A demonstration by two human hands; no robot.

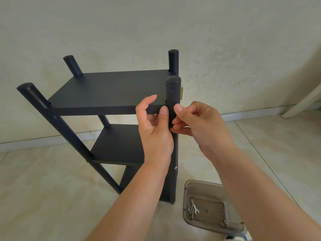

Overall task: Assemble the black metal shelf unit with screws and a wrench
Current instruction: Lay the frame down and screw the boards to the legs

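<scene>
Here, the head view shows the black shelf unit standing on the pale tiled floor, with no readable writing anywhere. The left hand grips the top shelf's near right corner; the right hand pinches the near right post. Near right, a clear tray holds the wrench and screws.

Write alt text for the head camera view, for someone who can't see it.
Two hands, left hand and right hand, hold the near right post of an upright black shelf unit at its top shelf. A clear tray on the floor holds a wrench and screws.
</scene>
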